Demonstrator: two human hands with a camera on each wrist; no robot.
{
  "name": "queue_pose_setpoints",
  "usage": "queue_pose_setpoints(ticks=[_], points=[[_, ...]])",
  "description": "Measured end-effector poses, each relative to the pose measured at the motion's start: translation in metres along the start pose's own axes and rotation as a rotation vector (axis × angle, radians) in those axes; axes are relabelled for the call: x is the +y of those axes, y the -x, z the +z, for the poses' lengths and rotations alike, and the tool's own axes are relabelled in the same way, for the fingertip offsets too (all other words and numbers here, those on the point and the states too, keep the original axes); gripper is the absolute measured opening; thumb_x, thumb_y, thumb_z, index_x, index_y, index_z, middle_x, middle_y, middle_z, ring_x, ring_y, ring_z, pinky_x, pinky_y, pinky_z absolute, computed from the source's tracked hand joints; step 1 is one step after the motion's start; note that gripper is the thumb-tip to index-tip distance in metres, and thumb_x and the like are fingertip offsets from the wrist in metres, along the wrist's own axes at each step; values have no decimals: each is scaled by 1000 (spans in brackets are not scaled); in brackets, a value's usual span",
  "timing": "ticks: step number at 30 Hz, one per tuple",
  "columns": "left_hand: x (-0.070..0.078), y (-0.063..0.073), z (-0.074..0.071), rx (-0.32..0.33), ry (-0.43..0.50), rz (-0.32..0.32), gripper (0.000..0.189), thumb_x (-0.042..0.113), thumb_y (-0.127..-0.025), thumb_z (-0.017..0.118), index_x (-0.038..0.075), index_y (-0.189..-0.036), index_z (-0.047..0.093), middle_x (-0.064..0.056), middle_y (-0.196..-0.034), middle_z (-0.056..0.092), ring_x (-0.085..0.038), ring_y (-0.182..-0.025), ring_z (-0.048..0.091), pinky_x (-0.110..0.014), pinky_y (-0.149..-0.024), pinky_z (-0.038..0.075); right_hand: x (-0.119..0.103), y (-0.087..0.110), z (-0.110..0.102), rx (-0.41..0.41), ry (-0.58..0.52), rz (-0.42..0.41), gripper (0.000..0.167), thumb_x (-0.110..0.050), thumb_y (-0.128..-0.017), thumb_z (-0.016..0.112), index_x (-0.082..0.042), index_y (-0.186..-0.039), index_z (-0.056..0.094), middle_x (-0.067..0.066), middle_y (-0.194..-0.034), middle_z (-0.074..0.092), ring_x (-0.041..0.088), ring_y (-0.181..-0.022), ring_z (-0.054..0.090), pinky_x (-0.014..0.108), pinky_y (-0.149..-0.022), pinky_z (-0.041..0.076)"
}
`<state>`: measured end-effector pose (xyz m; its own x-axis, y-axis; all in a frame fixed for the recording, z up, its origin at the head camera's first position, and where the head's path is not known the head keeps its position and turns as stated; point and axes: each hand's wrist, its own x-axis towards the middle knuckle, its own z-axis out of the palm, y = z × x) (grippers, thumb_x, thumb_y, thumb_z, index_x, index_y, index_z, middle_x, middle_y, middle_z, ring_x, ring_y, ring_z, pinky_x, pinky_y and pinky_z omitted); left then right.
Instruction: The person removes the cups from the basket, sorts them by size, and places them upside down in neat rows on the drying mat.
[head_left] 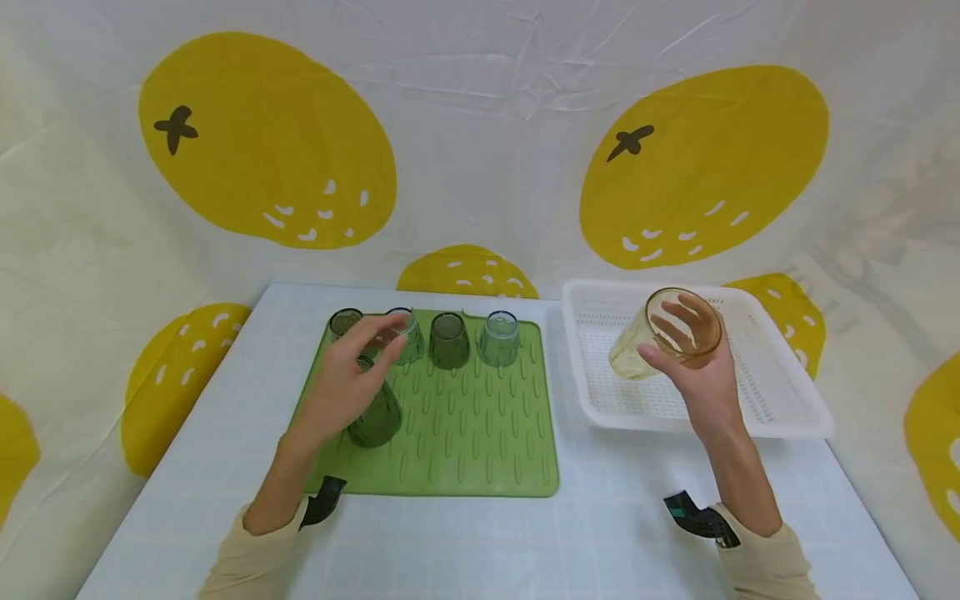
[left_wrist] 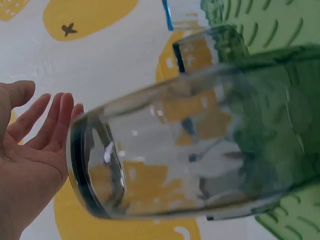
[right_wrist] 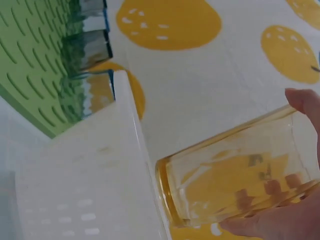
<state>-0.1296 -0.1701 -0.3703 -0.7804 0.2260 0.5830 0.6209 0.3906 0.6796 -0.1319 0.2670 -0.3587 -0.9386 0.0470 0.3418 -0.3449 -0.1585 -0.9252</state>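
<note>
My right hand grips a tall clear yellow drinking glass, tilted over the white basket. In the right wrist view the thick base of this glass appears beside the basket's rim, with fingers showing through its wall. My left hand is over the left side of the green drying mat, thumb and fingers parted, holding nothing. Close to it stands a tall dark green glass, partly hidden by the hand in the head view. That glass fills the left wrist view, the fingers beyond its end.
Several short glasses line the mat's back edge, among them a dark grey one and a pale blue-green one. A perforated white basket stands right of the mat. Behind the table hangs a fruit-print cloth.
</note>
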Motion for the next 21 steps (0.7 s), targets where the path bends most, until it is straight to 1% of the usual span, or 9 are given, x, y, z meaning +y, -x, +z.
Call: queue_pose_setpoints(ticks=[4, 7, 11, 15, 18, 21], points=[[5, -3, 12, -12, 41, 13, 42, -4, -98, 66, 9, -138, 63, -5, -125, 67, -19, -105, 64, -24, -88, 52, 3, 5, 13, -20, -22, -32, 77, 27, -85, 64, -7, -151, 43, 11, -144, 49, 29, -134, 51, 28, -107, 47], [7, -4, 21, -19, 77, 23, 43, -3, -97, 67, 8, -138, 62, -5, -126, 66, -20, -105, 64, -24, -89, 52, 5, 8, 21, -39, -38, -55, 80, 29, -82, 64, -6, -151, 42, 13, -144, 48, 29, -134, 51, 31, -112, 43], [10, -5, 33, -24, 120, 38, 44, -3, -97, 68, 7, -138, 62, -5, -130, 64, -20, -106, 63, -27, -91, 53, 4, 11, 33, -77, -63, -79, 82, 31, -81, 64, -5, -151, 40, 14, -145, 47, 30, -136, 49, 34, -115, 40], [13, -5, 45, -28, 159, 60, 44, -5, -95, 69, 5, -137, 62, -6, -129, 64, -23, -105, 62, -34, -90, 54, 5, 12, 43, -114, -77, -92, 83, 31, -81, 64, -5, -151, 40, 12, -145, 48, 31, -137, 48, 35, -117, 37], [15, -5, 53, -39, 170, 74, 45, -5, -94, 72, 4, -137, 63, -7, -127, 64, -23, -105, 61, -34, -91, 53, 6, 13, 50, -129, -76, -98, 84, 30, -80, 65, -6, -151, 40, 12, -145, 49, 32, -137, 47, 36, -117, 37], [16, -5, 62, -61, 179, 76, 48, -2, -93, 74, 5, -138, 61, -7, -128, 63, -21, -110, 60, -32, -94, 52, 9, 14, 57, -141, -77, -98, 84, 29, -79, 67, -6, -151, 40, 12, -146, 49, 33, -138, 46, 37, -118, 36]])
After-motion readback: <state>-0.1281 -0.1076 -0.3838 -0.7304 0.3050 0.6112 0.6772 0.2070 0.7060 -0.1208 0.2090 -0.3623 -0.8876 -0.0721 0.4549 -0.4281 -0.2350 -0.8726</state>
